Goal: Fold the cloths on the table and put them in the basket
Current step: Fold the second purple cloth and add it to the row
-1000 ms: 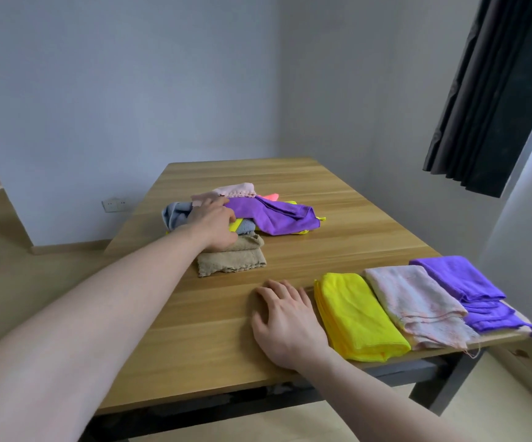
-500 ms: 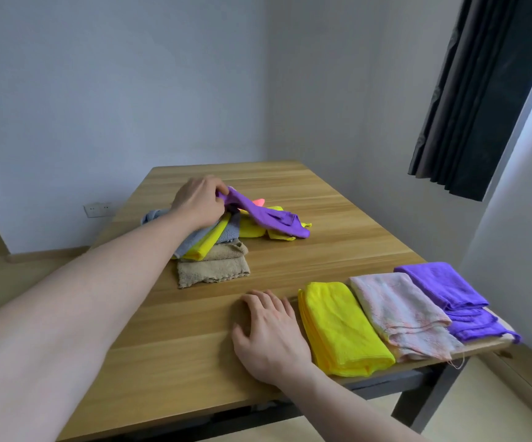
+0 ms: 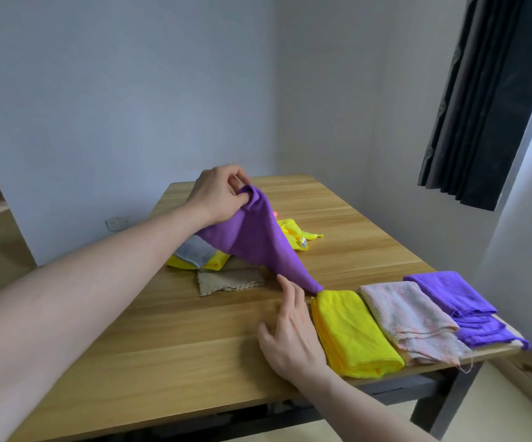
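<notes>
My left hand (image 3: 218,194) pinches a corner of a purple cloth (image 3: 258,240) and holds it up above the pile. The cloth hangs down in a long cone, and its tip touches the table by the folded yellow cloth (image 3: 352,331). My right hand (image 3: 290,330) rests on the wooden table (image 3: 194,346), fingers straight, its fingertips beside that hanging tip. Beneath the lifted cloth lie a grey cloth (image 3: 194,252), a yellow cloth (image 3: 213,264) and a tan cloth (image 3: 229,280). Another crumpled yellow cloth (image 3: 296,234) lies behind. No basket is in view.
Along the table's right front edge lie three folded cloths side by side: the yellow one, a pink one (image 3: 411,317) and a purple one (image 3: 456,301). A dark curtain (image 3: 494,100) hangs at the upper right. Walls close off the table's far side.
My left hand has pulled the purple cloth out of the pile and raised it. My right hand has shifted slightly toward the cloth's hanging tip.
</notes>
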Motion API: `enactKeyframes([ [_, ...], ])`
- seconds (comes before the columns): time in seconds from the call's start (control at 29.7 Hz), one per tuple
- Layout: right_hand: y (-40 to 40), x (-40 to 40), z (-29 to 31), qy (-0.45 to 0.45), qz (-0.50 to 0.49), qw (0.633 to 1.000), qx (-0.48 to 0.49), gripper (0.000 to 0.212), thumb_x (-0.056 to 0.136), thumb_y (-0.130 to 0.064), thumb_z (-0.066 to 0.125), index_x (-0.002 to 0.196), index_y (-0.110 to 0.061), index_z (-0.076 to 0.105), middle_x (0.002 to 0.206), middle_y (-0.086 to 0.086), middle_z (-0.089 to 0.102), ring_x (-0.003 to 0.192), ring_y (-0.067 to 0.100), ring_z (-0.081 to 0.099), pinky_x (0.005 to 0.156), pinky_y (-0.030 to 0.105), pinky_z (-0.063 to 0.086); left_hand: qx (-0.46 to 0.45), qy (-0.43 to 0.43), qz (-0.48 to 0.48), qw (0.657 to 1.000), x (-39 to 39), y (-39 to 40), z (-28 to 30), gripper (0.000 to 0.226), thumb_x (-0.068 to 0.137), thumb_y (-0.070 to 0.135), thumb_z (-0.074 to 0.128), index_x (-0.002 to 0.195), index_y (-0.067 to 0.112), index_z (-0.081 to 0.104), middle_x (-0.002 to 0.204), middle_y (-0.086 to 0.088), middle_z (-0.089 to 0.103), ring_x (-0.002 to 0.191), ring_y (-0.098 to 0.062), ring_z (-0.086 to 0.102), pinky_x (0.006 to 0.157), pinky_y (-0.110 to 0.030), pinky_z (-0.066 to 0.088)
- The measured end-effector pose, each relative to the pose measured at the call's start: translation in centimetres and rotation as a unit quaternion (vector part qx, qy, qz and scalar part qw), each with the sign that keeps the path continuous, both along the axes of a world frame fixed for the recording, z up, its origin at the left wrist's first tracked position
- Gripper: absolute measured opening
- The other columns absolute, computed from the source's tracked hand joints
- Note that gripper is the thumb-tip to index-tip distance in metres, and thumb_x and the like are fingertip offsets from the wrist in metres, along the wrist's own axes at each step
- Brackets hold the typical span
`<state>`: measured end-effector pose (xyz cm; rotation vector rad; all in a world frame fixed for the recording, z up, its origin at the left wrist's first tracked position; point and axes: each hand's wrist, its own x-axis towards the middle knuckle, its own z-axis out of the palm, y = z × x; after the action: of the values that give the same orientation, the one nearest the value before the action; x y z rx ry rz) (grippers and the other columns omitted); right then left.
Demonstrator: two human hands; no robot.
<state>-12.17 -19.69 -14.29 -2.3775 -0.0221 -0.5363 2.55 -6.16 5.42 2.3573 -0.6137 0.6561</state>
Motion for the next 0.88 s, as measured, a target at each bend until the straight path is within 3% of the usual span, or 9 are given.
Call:
enactKeyframes([
  [0.1,-0.3,0.0,-0.2,-0.054,-0.027,0.996,0.067,0.082,0.084,-0.025,0.061,0.155,-0.018,0.02,0.149,0.001,0.028,0.138,0.018,0.036,0.118,0.031,0.031,0.078,0.063,-0.005,0.995,-0.9,0.7,0.6,0.013,0.076,0.034,0.084,0.078,0.027,0.073,0.074,0.012,0.068,0.07,-0.009,0.061,0.067,-0.018,0.046],
  [0.2,-0.6,-0.1,0.0,-0.058,-0.047,0.991,0.108,0.074,0.09,-0.027,0.066,0.152,-0.02,0.026,0.144,-0.003,0.034,0.135,0.016,0.04,0.116,0.03,0.034,0.162,0.1,-0.001,0.982,-2.1,1.4,0.9,0.019,0.078,0.04,0.082,0.081,0.022,0.077,0.078,0.011,0.072,0.07,-0.002,0.06,0.056,-0.005,0.038],
  [0.3,0.0,-0.4,1.2,-0.048,-0.037,0.99,0.129,0.066,0.093,-0.036,0.066,0.149,-0.022,0.033,0.14,-0.007,0.042,0.132,0.013,0.044,0.112,0.029,0.037,0.185,0.13,-0.004,0.974,-3.2,1.8,1.4,0.028,0.078,0.044,0.081,0.085,0.017,0.077,0.082,0.007,0.074,0.075,-0.01,0.06,0.061,-0.013,0.041],
  [0.4,0.8,-0.5,4.0,-0.066,-0.013,0.986,0.154,0.058,0.094,-0.04,0.066,0.144,-0.024,0.04,0.136,-0.008,0.047,0.123,0.004,0.046,0.104,0.023,0.039,0.17,0.156,-0.022,0.973,-4.7,2.0,2.5,0.027,0.08,0.044,0.08,0.082,0.018,0.076,0.073,0.014,0.07,0.069,-0.006,0.057,0.055,-0.011,0.04],
  [0.47,1.0,-0.5,6.1,-0.074,-0.002,0.984,0.163,0.055,0.094,-0.042,0.066,0.141,-0.024,0.042,0.134,-0.01,0.047,0.117,-0.001,0.044,0.097,0.018,0.036,0.154,0.168,-0.028,0.973,-5.6,1.9,3.5,0.028,0.08,0.048,0.079,0.075,0.021,0.073,0.073,0.009,0.07,0.068,-0.008,0.057,0.061,-0.021,0.044],
  [0.57,1.0,-0.9,9.0,-0.087,0.005,0.974,0.208,0.053,0.093,-0.046,0.066,0.137,-0.025,0.045,0.132,-0.011,0.053,0.122,0.005,0.05,0.102,0.026,0.041,0.109,0.177,-0.041,0.977,-7.4,2.1,5.1,0.033,0.083,0.047,0.077,0.066,0.021,0.068,0.065,0.007,0.064,0.066,-0.012,0.056,0.065,-0.027,0.045],
  [0.67,0.5,-1.7,11.5,-0.094,0.025,0.958,0.269,0.055,0.091,-0.052,0.066,0.136,-0.028,0.045,0.131,-0.011,0.058,0.121,0.004,0.055,0.107,0.033,0.046,0.077,0.183,-0.051,0.979,-9.4,2.2,6.7,0.035,0.088,0.042,0.075,0.064,0.02,0.064,0.062,0.005,0.059,0.06,-0.012,0.051,0.061,-0.026,0.042],
  [0.78,0.3,-4.0,14.3,-0.072,0.067,0.947,0.305,0.058,0.095,-0.05,0.063,0.143,-0.026,0.041,0.138,-0.015,0.052,0.12,0.002,0.056,0.104,0.028,0.046,0.031,0.223,-0.09,0.97,-12.0,2.7,8.2,0.032,0.087,0.046,0.077,0.074,0.017,0.071,0.065,0.003,0.063,0.059,-0.013,0.055,0.059,-0.026,0.048],
  [0.88,0.5,-5.1,15.5,-0.049,0.093,0.946,0.306,0.051,0.093,-0.059,0.06,0.134,-0.03,0.049,0.129,-0.017,0.059,0.112,0.003,0.062,0.103,0.039,0.052,0.013,0.244,-0.115,0.963,-13.7,2.9,9.0,0.032,0.09,0.044,0.074,0.09,0.012,0.075,0.076,0.001,0.069,0.066,-0.013,0.061,0.058,-0.024,0.052],
])
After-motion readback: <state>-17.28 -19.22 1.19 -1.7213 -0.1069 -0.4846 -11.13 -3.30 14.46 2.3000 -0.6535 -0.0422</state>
